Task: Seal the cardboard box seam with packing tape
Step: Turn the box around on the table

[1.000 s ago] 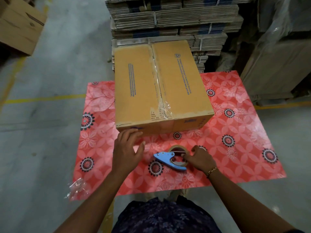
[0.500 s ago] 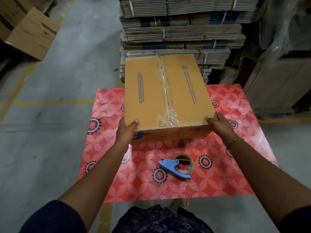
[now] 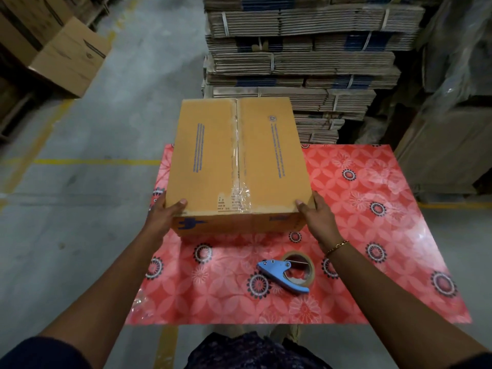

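A brown cardboard box [image 3: 213,161] stands on a table covered with a red flowered cloth [image 3: 372,235]. Clear tape runs along its top centre seam [image 3: 237,161] and wrinkles at the near edge. My left hand [image 3: 162,217] grips the box's near left corner, thumb on top. My right hand [image 3: 318,217] grips the near right corner the same way. A roll of packing tape [image 3: 306,272] in a blue dispenser [image 3: 277,271] lies on the cloth in front of the box, between my forearms, untouched.
Strapped bundles of flattened cartons [image 3: 306,62] are stacked right behind the table. More cartons [image 3: 66,57] sit on the concrete floor at far left, and wrapped goods [image 3: 452,142] stand at right. Yellow lines [image 3: 93,161] mark the floor.
My right hand left the tape dispenser on the cloth and both hands went to the box's near corners. The box now sits squarer to me and looks nearer.
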Motion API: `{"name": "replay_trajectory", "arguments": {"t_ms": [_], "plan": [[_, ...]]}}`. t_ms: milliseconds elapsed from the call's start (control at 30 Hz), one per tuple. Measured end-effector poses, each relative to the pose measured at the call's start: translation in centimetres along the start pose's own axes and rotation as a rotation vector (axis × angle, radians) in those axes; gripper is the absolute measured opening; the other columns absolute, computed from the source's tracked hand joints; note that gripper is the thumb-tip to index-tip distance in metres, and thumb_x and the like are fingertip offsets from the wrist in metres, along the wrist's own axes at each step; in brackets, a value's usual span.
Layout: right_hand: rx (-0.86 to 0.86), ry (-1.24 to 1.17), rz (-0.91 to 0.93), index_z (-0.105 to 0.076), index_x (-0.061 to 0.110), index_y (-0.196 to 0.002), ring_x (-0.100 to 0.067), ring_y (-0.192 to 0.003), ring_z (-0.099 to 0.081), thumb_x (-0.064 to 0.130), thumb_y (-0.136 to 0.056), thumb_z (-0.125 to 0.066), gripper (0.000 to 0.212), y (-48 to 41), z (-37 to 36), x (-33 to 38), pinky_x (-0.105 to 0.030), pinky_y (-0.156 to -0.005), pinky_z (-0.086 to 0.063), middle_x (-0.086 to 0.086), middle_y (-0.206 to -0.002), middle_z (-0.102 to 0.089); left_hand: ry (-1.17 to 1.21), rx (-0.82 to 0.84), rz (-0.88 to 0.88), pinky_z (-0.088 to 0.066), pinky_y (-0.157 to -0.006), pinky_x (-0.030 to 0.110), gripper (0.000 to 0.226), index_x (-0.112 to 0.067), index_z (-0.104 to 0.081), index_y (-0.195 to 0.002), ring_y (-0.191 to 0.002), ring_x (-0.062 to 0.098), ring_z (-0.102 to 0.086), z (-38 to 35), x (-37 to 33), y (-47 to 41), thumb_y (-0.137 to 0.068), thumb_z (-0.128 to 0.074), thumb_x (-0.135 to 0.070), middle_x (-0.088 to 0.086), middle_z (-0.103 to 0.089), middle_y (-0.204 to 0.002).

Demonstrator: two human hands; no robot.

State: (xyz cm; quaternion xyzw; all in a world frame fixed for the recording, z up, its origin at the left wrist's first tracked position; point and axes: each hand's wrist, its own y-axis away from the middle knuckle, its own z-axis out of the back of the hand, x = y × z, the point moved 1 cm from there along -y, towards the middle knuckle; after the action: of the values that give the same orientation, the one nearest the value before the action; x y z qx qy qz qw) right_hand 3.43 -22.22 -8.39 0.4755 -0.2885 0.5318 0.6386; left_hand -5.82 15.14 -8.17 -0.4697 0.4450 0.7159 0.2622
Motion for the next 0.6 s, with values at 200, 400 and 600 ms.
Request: {"name": "replay_trajectory", "arguments": {"t_ms": [200, 400, 600], "plan": [[-0.058, 0.032, -0.018, -0.049, 0.027, -0.144, -0.020, -0.119, -0.058, 0.061, -0.096, -0.052, 0.059, 1.9, 1.6, -0.2, -0.041, -0.100, -0.047, 0.005, -0.137, -0.057, -0.159, -0.106, -0.060, -0.051, -0.100, 0.041, 0.040, -0.018, -0.061, -0.128, -0.113, 0.030, -0.065, -0.4, -0.1, 0.9, -0.091, -0.072, -0.025, 0.006, -0.067, -0.121], [0.027, 0.281, -0.171, -0.052, 0.014, -0.132, -0.026, -0.083, -0.070, 0.046, -0.102, -0.050, 0.044, 6.7, 2.8, -7.7, -0.038, -0.071, -0.057, -0.007, -0.102, -0.070, -0.581, -0.427, -0.497, -0.035, -0.107, 0.042, 0.046, -0.008, -0.063, -0.124, -0.123, 0.037, -0.050, -1.8, 0.5, 6.9, -0.085, -0.066, -0.032, 0.018, -0.062, -0.127], [0.283, 0.565, -0.299, -0.058, 0.013, -0.099, -0.025, -0.076, -0.071, 0.047, -0.072, -0.065, 0.043, 6.6, 0.9, -11.5, -0.037, -0.068, -0.057, -0.007, -0.086, -0.073, -0.469, -0.151, -0.473, -0.046, -0.090, 0.035, 0.022, -0.019, -0.067, -0.115, -0.110, 0.019, -0.056, -5.9, 1.4, 11.6, -0.093, -0.068, -0.022, 0.000, -0.062, -0.115]]}}
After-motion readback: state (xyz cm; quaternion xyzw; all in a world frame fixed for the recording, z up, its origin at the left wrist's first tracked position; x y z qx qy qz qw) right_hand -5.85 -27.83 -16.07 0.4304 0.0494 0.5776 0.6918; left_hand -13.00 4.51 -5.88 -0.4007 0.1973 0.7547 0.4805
